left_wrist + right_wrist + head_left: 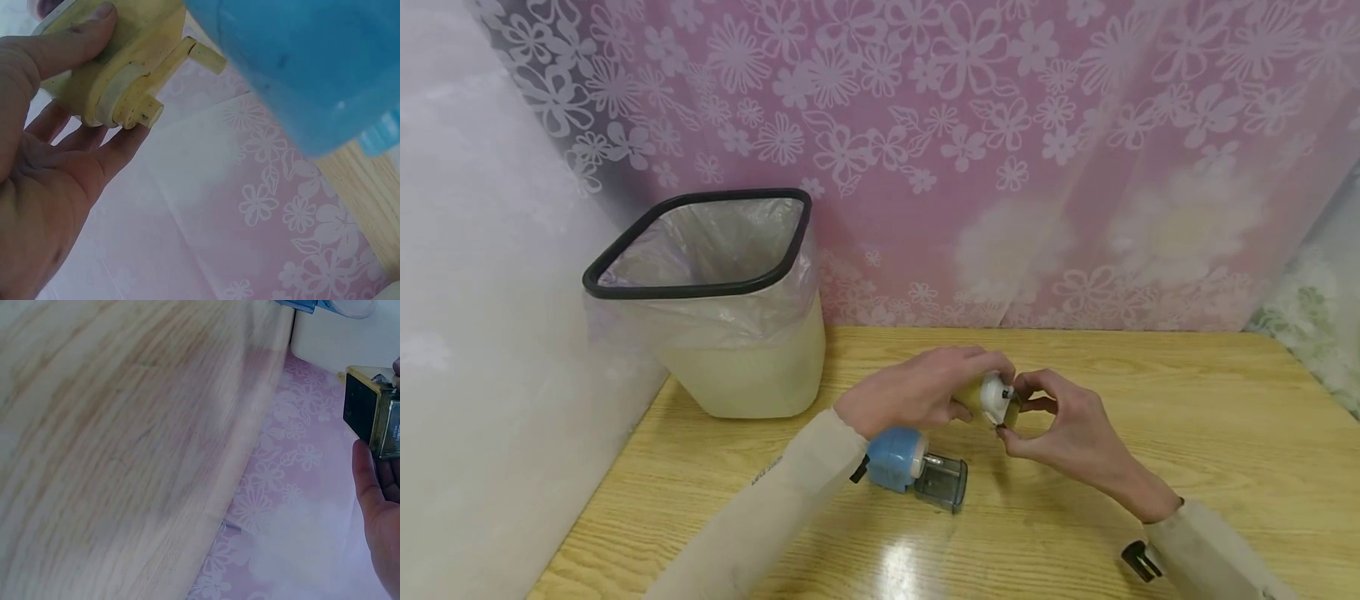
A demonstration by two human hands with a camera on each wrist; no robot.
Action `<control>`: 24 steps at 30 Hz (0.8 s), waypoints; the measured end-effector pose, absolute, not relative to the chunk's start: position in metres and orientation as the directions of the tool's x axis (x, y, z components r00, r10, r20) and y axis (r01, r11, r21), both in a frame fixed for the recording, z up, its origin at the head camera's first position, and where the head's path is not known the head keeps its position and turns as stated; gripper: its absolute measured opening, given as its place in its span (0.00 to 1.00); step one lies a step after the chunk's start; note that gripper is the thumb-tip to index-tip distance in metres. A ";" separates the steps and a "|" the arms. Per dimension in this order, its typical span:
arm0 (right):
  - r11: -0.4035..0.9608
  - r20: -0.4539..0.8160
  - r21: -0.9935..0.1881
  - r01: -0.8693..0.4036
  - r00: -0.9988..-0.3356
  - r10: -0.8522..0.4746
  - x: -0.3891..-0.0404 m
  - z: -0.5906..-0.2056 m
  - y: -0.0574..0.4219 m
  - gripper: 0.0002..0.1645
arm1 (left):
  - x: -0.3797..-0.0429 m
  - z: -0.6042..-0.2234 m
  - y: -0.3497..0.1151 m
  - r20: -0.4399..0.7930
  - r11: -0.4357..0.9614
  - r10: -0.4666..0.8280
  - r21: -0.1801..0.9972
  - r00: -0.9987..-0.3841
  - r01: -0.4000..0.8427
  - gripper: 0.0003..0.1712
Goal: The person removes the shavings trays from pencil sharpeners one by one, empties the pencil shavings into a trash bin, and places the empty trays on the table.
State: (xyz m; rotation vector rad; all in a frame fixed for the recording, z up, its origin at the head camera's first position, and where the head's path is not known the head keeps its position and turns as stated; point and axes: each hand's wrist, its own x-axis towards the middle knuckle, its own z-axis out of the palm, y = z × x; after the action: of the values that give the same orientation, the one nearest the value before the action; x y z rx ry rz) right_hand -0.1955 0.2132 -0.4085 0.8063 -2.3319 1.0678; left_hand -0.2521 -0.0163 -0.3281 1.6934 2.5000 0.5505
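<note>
1 yellow sharpener (972, 397) was held up between the person's 2 hands, just above the tabletop (1210, 417) and right of its middle. Its white front (994, 395) faced right, and the left wrist view showed a yellow crank (172, 67) at its other end. The left hand (925, 390) gripped the yellow body, with the thumb laid along 1 side and the fingers bent beneath it. The right hand (1067, 421) was curled narrow at the front, where its thumb and fingertips pinched a dark see-through drawer (1013, 410); whether that drawer was fully free of the body could not be made out. In the right wrist view a dark panel (361, 406) bordered in yellow stood just beside the drawer.

Below the left wrist, a blue sharpener (893, 458) rested on the tabletop, its smoky see-through drawer box (942, 482) jutting out to the right. Pale sleeves (775, 508) covered the person's 2 forearms, and a small black clip (1141, 561) sat near the right cuff. At the back left stood a pale bin (752, 375) with a black rim (700, 292) and a clear plastic liner (722, 237). A pink cloth (887, 167) with white flowers hung behind the tabletop, and a white cloth (490, 317) covered the left side.
</note>
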 end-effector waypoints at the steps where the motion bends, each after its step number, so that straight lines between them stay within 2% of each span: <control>1: 0.534 0.608 -0.518 -0.669 -0.726 -0.321 -0.196 -0.409 0.213 0.34 | -0.252 -0.328 -0.016 0.138 0.332 0.910 0.329 -0.392 0.884 0.36; 7: 0.556 0.619 -0.492 -0.670 -0.718 -0.318 -0.197 -0.409 0.212 0.34 | -0.250 -0.327 -0.018 0.130 0.346 0.907 0.311 -0.400 0.885 0.35; 18: 0.557 0.591 -0.518 -0.649 -0.743 -0.315 -0.194 -0.413 0.210 0.34 | -0.250 -0.329 -0.019 0.126 0.346 0.910 0.298 -0.396 0.890 0.35; 24: 0.436 0.505 -0.692 -0.575 -0.818 -0.276 -0.189 -0.408 0.208 0.34 | -0.253 -0.332 -0.025 0.104 0.392 0.876 0.415 -0.471 0.821 0.35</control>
State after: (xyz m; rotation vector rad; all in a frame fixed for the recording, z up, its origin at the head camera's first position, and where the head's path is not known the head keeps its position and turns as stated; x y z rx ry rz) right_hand -0.1892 0.2081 -0.4081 0.7297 -2.3762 1.3287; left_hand -0.2526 -0.0248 -0.3319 1.5385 2.5089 0.6301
